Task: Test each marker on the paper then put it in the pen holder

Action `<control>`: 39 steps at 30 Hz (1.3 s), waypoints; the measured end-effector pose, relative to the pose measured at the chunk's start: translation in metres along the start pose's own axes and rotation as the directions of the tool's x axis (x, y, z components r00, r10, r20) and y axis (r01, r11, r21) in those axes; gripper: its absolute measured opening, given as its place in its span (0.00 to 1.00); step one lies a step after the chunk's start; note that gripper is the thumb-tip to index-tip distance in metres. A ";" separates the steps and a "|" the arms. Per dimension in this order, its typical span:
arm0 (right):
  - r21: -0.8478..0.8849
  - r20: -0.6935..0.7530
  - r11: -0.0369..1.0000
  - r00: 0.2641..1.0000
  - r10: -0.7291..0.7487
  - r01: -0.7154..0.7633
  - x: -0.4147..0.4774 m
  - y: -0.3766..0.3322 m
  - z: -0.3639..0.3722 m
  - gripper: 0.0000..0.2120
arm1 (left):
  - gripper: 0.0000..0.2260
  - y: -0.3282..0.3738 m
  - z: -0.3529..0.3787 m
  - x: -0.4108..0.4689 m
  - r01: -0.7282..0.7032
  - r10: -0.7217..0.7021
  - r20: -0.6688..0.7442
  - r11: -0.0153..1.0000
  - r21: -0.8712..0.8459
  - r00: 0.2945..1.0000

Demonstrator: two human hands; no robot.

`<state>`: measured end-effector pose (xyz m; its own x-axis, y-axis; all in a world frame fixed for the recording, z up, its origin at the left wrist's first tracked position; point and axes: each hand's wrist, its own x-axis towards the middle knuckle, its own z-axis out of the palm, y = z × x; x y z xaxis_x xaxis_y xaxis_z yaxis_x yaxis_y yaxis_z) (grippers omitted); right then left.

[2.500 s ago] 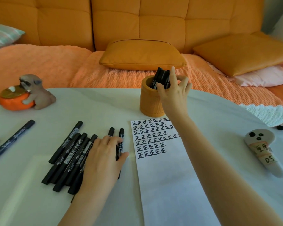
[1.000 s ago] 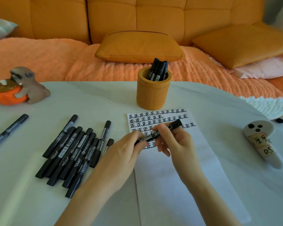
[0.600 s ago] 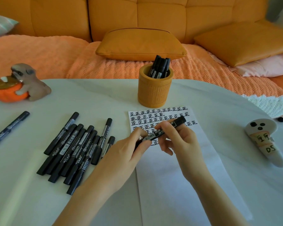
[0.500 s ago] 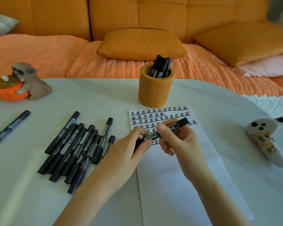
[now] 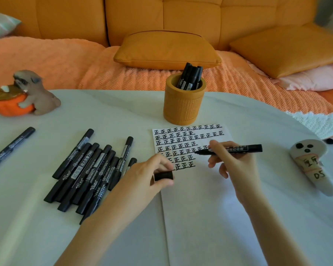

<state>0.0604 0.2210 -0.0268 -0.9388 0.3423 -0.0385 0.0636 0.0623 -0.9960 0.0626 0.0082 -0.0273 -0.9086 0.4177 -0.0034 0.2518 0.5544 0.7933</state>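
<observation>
**Cap off, nib over the paper**

Head view, the only one. Holding an uncapped black marker (image 5: 236, 149) in the right grip (image 5: 233, 166), thumb and fingers curled round the barrel just behind the nib, tail end pointing off to the right. Hovering the nib a little left of that grip, over the rows of written characters on the paper (image 5: 200, 208); cannot tell whether it touches the sheet. Pinching the cap (image 5: 163, 176) in the left grip (image 5: 142, 181), low over the paper's left edge and apart from the right grip.

Beyond both grips, just past the paper's far edge: the orange pen holder (image 5: 183, 106), upright, with stored markers (image 5: 190, 77) leaning inside. Left of the left grip: a heap of capped markers (image 5: 88, 169) lying side by side on the desk (image 5: 104, 112).

Judging by looks:
- **Marker:** light, stiff, smooth plastic, probably a little slippery. Nothing delicate but the felt nib.
- **For the test stroke:** best held close to the nib, as here.
- **For the drop into the holder:** better taken mid-barrel, after pressing the cap home.
- **Paper:** thin, loose and apt to slide, so light pressure only. Worth steadying with the left grip.
</observation>
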 end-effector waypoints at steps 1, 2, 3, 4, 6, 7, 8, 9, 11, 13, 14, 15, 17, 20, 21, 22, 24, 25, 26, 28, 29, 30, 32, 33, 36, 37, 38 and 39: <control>-0.040 -0.012 0.999 1.000 0.009 -0.010 0.001 0.002 0.001 0.09 | 0.09 0.000 0.000 0.000 0.001 -0.001 0.002 1.000 -0.004 1.000; -0.078 -0.027 0.997 1.000 0.014 -0.016 0.002 0.005 0.002 0.09 | 0.08 0.001 0.000 0.000 0.004 -0.004 0.006 1.000 -0.007 1.000; -0.111 -0.043 0.994 0.999 0.015 -0.020 0.002 0.007 0.003 0.09 | 0.08 0.001 0.000 0.000 0.010 -0.010 0.011 1.000 -0.007 1.000; -0.140 -0.058 0.990 0.998 0.015 -0.023 0.003 0.009 0.004 0.10 | 0.07 0.001 0.000 -0.001 0.015 -0.015 0.016 1.000 -0.006 1.000; -0.180 -0.089 0.983 0.996 0.010 -0.025 0.003 0.012 0.004 0.14 | 0.07 0.000 0.001 -0.002 0.027 -0.027 0.033 1.000 0.000 0.999; -0.191 -0.101 0.981 0.995 0.008 -0.027 0.003 0.013 0.005 0.17 | 0.07 0.000 0.001 -0.002 0.033 -0.033 0.047 0.999 0.004 0.998; -0.200 -0.114 0.979 0.993 0.007 -0.030 0.002 0.013 0.006 0.19 | 0.07 0.000 0.001 -0.002 0.039 -0.040 0.063 0.999 0.013 0.997; -0.208 -0.126 0.978 0.992 0.006 -0.032 0.002 0.013 0.007 0.18 | 0.07 -0.001 0.002 -0.002 0.045 -0.047 0.076 0.999 0.026 0.996; -0.220 -0.156 0.975 0.988 0.005 -0.039 0.002 0.014 0.009 0.16 | 0.07 -0.002 0.003 -0.002 0.059 -0.063 0.085 0.997 0.046 0.994; -0.224 -0.173 0.974 0.985 0.001 -0.040 0.002 0.015 0.011 0.15 | 0.07 -0.003 0.003 -0.002 0.064 -0.068 0.084 0.997 0.051 0.994; -0.223 -0.168 0.974 0.986 -0.006 -0.032 0.002 0.016 0.011 0.14 | 0.06 -0.003 0.003 -0.001 0.064 -0.069 0.085 0.997 0.051 0.994; -0.221 -0.162 0.975 0.987 -0.014 -0.023 0.002 0.016 0.011 0.13 | 0.06 -0.003 0.003 -0.001 0.065 -0.069 0.086 0.997 0.049 0.994; -0.224 -0.153 0.974 0.988 -0.026 -0.010 0.002 0.017 0.012 0.12 | 0.06 -0.002 0.003 -0.001 0.072 -0.076 0.086 0.997 0.042 0.993; -0.220 -0.144 0.975 0.989 -0.039 0.007 0.001 0.017 0.012 0.12 | 0.06 -0.002 0.003 -0.002 0.080 -0.083 0.082 0.996 0.039 0.993; -0.217 -0.141 0.976 0.989 -0.041 0.010 0.001 0.017 0.012 0.12 | 0.06 -0.002 0.003 -0.002 0.080 -0.083 0.083 0.996 0.039 0.993; -0.213 -0.139 0.977 0.989 -0.043 0.012 0.001 0.017 0.013 0.12 | 0.06 -0.002 0.003 -0.002 0.081 -0.084 0.083 0.996 0.038 0.993; -0.213 -0.137 0.977 0.989 -0.047 0.017 0.001 0.018 0.013 0.12 | 0.06 -0.001 0.003 -0.002 0.082 -0.085 0.085 0.996 0.038 0.993; -0.216 -0.136 0.976 0.989 -0.050 0.020 0.000 0.017 0.013 0.11 | 0.05 -0.001 0.003 -0.002 0.083 -0.086 0.086 0.996 0.041 0.993; -0.217 -0.135 0.976 0.989 -0.055 0.025 0.000 0.017 0.013 0.11 | 0.05 -0.001 0.003 -0.002 0.085 -0.088 0.086 0.995 0.044 0.992; -0.220 -0.130 0.975 0.990 -0.063 0.033 0.000 0.017 0.013 0.11 | 0.05 -0.002 0.003 -0.002 0.088 -0.092 0.088 0.995 0.049 0.992; -0.221 -0.126 0.975 0.990 -0.064 0.035 0.000 0.016 0.013 0.11 | 0.05 -0.002 0.003 -0.001 0.088 -0.093 0.090 0.995 0.054 0.992; -0.222 -0.123 0.974 0.990 -0.064 0.035 0.000 0.016 0.013 0.11 | 0.06 -0.002 0.003 -0.001 0.089 -0.094 0.093 0.994 0.059 0.991; -0.221 -0.119 0.975 0.991 -0.064 0.037 0.000 0.017 0.013 0.11 | 0.06 -0.003 0.004 -0.001 0.088 -0.094 0.094 0.994 0.065 0.991; -0.222 -0.117 0.974 0.991 -0.064 0.037 0.000 0.017 0.014 0.11 | 0.06 -0.003 0.004 0.000 0.089 -0.095 0.094 0.994 0.063 0.991; -0.248 -0.105 0.968 0.992 -0.068 0.040 0.000 0.018 0.014 0.11 | 0.05 -0.003 0.004 0.000 0.089 -0.095 0.092 0.994 0.065 0.991; -0.260 -0.103 0.965 0.992 -0.072 0.043 -0.001 0.018 0.014 0.12 | 0.05 -0.002 0.004 -0.001 0.090 -0.096 0.092 0.994 0.066 0.991; -0.268 -0.103 0.962 0.992 -0.074 0.044 -0.001 0.018 0.014 0.12 | 0.06 -0.001 0.004 -0.001 0.090 -0.096 0.093 0.994 0.064 0.991; -0.272 -0.108 0.961 0.991 -0.076 0.044 0.000 0.019 0.014 0.12 | 0.05 -0.001 0.004 -0.001 0.090 -0.095 0.094 0.994 0.062 0.991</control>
<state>0.0572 0.2089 -0.0465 -0.8988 0.4360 0.0462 0.1118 0.3299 -0.9374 0.0643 0.0102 -0.0307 -0.8932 0.4286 -0.1362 0.1893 0.6331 0.7506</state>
